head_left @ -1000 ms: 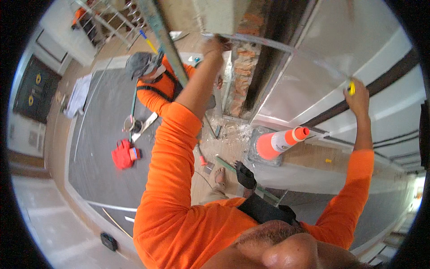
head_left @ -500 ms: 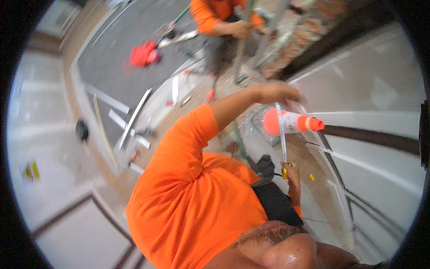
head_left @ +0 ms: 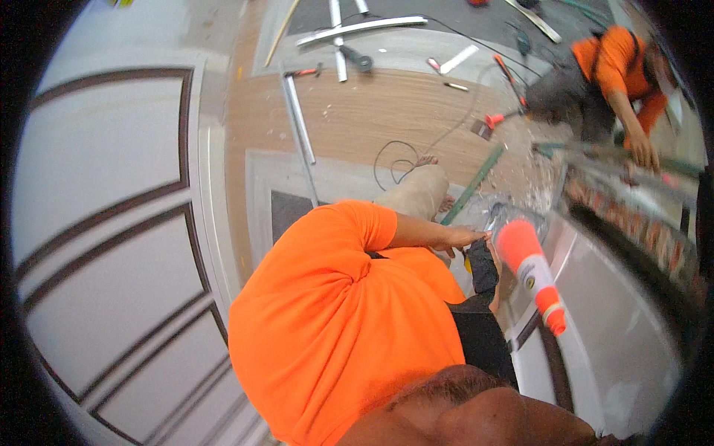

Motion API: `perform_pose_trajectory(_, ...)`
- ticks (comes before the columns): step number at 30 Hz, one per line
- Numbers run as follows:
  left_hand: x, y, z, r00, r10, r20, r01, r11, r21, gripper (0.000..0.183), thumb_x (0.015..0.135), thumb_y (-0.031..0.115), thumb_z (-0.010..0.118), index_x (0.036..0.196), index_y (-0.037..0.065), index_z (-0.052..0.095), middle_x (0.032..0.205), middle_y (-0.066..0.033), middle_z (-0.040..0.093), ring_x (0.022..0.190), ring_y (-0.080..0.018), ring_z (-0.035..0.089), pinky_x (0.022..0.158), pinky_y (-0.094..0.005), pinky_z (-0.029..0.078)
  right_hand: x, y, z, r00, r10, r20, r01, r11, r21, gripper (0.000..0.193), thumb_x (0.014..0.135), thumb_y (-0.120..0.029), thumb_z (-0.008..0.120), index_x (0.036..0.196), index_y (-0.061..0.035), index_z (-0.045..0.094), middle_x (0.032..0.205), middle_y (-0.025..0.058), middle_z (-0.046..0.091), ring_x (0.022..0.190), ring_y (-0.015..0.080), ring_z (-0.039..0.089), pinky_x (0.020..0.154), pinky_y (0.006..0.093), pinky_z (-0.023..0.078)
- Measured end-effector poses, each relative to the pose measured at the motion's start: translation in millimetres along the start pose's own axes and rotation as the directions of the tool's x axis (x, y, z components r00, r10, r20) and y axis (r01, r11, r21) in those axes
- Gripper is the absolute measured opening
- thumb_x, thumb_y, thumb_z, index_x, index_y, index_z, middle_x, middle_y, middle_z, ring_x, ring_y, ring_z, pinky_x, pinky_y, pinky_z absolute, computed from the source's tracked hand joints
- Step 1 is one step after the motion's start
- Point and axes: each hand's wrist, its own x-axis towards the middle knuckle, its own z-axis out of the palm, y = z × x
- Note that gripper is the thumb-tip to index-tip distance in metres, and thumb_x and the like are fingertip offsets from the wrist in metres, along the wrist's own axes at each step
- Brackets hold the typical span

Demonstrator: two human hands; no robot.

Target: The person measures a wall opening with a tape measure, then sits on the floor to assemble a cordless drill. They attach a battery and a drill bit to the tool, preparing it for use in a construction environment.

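My left hand (head_left: 462, 237) reaches across my body from the orange sleeve, its fingers stretched out toward the orange traffic cone (head_left: 518, 244). Just under it is a small patch of yellow (head_left: 467, 262), perhaps the tape measure. A crumpled black item (head_left: 484, 266) hangs beside that and covers most of my right hand (head_left: 495, 291); only a strip of skin shows, and its fingers are hidden. The cone has a pale band and a narrow tip, and leans toward the lower right.
At upper right a co-worker in orange (head_left: 610, 70) crouches, a hand on a long bar (head_left: 662, 162). A green strip (head_left: 476, 182), pale metal strips (head_left: 361, 31), a hammer (head_left: 303, 72) and a loose cable (head_left: 394, 152) lie on the floor. Panelled walls (head_left: 111, 141) stand at left.
My view has swung round. My left hand has come down toward my right hand; the tape blade stretched between them no longer shows. The co-worker now appears farther right.
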Motion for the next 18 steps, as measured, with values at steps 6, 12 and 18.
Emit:
perform_pose_trajectory(6,-60,29,-46,0.978,0.116,-0.176,-0.187,0.863,-0.47,0.082,0.087,0.072,0.046,0.145,0.014,0.04,0.146,-0.0163,0.042,0.13,-0.041,0.044,0.095,-0.066,0.043,66,-42,83,0.995,-0.075,0.069,0.087,0.976,-0.198,0.036,0.094,-0.034,0.062,0.11,-0.0018,0.066,0.09,0.0043,0.066,0.08,0.0154,0.062,0.072,0.0309,0.049)
perform_pose_trajectory(12,-89,11,-149,0.955,0.101,-0.278,-0.243,0.807,-0.539,0.083,0.086,0.068,0.052,0.147,0.015,0.034,0.145,-0.0189,0.042,0.132,-0.0347,0.042,0.102,-0.0581,0.038,56,-76,200,0.984,-0.167,0.068,0.178,0.958,-0.226,0.037,0.095,-0.038,0.061,0.107,-0.0031,0.067,0.088,0.0045,0.068,0.077,0.017,0.064,0.07,0.0319,0.051)
perform_pose_trajectory(18,-126,26,-275,0.979,0.08,-0.185,-0.137,0.939,-0.315,0.096,0.087,0.071,0.05,0.156,0.011,0.019,0.152,-0.0243,0.034,0.135,-0.04,0.04,0.104,-0.0546,0.038,10,-114,264,0.947,-0.067,0.314,-0.063,0.92,0.387,0.042,0.099,-0.04,0.049,0.107,-0.0031,0.065,0.094,0.0107,0.071,0.083,0.0226,0.069,0.075,0.0385,0.057)
